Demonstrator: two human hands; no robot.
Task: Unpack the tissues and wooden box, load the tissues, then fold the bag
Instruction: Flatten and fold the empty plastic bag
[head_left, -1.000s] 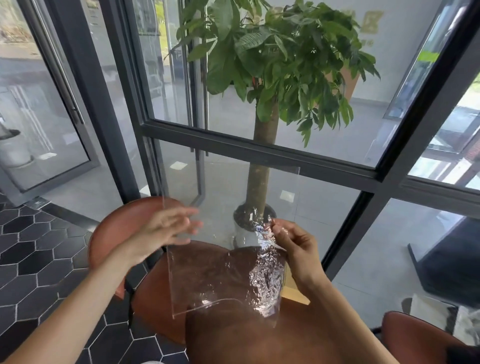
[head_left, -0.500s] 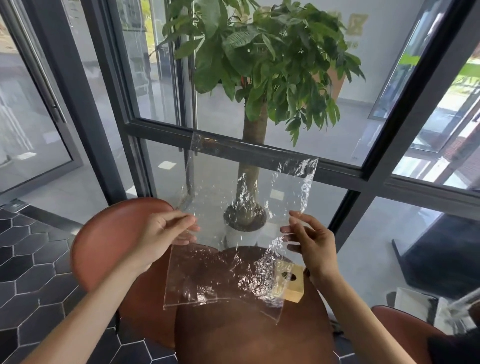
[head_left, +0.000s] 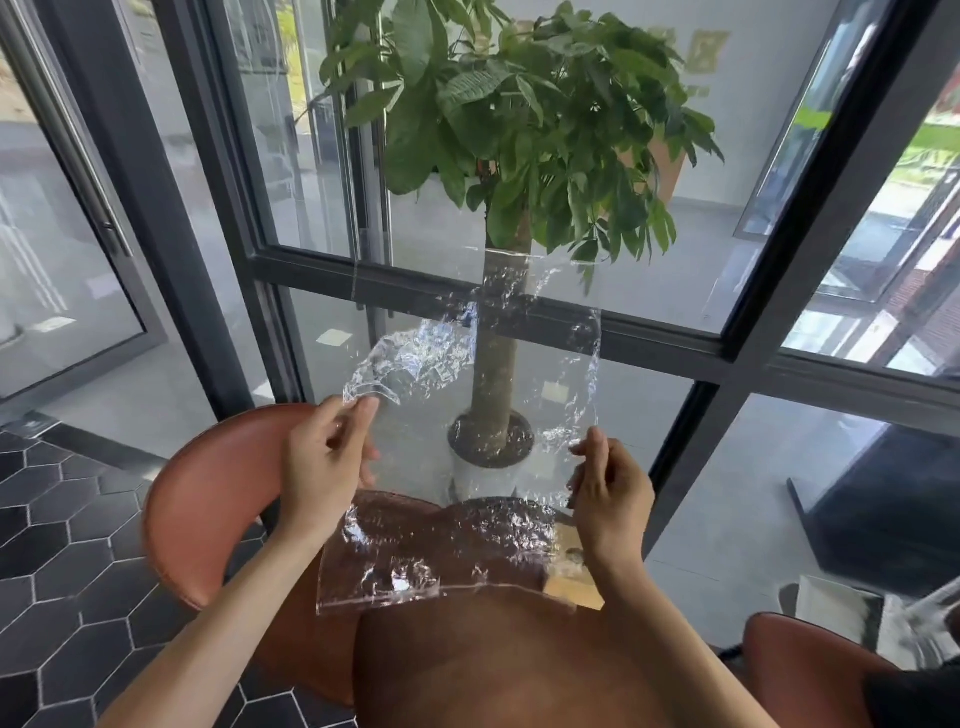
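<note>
Head view — bag (head_left: 467, 467) pinched between both hands' fingers (head_left: 358, 415).

A clear, crinkled plastic bag (head_left: 467, 467) hangs upright in the air above a brown table, pinched at its left and right edges. Its top left corner curls forward and down. Behind its lower right corner, a pale wooden box (head_left: 571, 590) rests on the table, partly hidden.

lobby or café: glazed walls (head_left: 675, 218), potted tree (head_left: 498, 156), leather chairs (head_left: 208, 499).
</note>
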